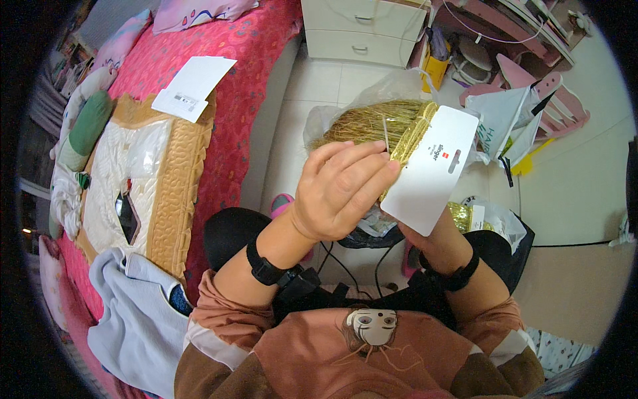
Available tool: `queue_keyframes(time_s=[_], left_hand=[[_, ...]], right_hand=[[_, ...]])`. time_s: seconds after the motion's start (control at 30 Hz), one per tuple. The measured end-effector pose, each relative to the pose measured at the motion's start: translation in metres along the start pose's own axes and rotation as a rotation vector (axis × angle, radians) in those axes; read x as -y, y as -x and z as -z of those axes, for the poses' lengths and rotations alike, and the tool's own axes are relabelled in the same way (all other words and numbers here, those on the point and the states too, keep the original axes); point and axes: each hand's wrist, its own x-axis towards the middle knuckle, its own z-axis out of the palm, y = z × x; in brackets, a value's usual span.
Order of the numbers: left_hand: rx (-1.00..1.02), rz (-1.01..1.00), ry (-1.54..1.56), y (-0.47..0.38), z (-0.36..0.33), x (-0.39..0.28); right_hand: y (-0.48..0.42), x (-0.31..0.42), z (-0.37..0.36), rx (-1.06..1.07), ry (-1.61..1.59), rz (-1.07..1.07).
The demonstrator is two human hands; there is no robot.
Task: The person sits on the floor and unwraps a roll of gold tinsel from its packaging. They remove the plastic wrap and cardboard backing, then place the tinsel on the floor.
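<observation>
A white hang card (432, 167) with printed writing is held up in front of me, tilted. A bundle of gold metallic cord or trim (414, 133) runs along its left edge. My left hand (346, 187) has its fingertips on the gold bundle, and a thin pale strip stands up by them. My right hand (423, 234) grips the card's lower end from beneath, its fingers mostly hidden. Behind the card, a mass of gold-green strands (369, 122) lies in a clear plastic bag (311, 122).
White cards (194, 85) and a quilted tan piece (174, 199) lie on the red bed at left. More gold trim (461, 215) is by my right knee. A white carrier bag (503, 119) and pink chair (573, 107) stand at right; white drawers (359, 37) are beyond.
</observation>
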Motion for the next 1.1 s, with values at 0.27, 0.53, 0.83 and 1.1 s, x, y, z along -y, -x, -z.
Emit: queue_keyframes(time_s=[0.27,0.53,0.83,1.1], left_hand=[[-0.024,0.068,0.138,-0.002,-0.004,0.001],[-0.169,0.496,0.19,0.0,-0.007,0.015],[-0.147,0.512,0.19,0.002,-0.009,0.011],[-0.13,0.462,0.169,0.001,-0.01,0.011]], right_hand=[[-0.005,0.009,-0.007,-0.171,0.516,0.139],[-0.006,0.024,-0.023,-0.094,0.324,-0.161],[-0.006,0.026,-0.024,-0.114,0.434,-0.191],[-0.006,0.022,-0.022,-0.121,0.432,-0.185]])
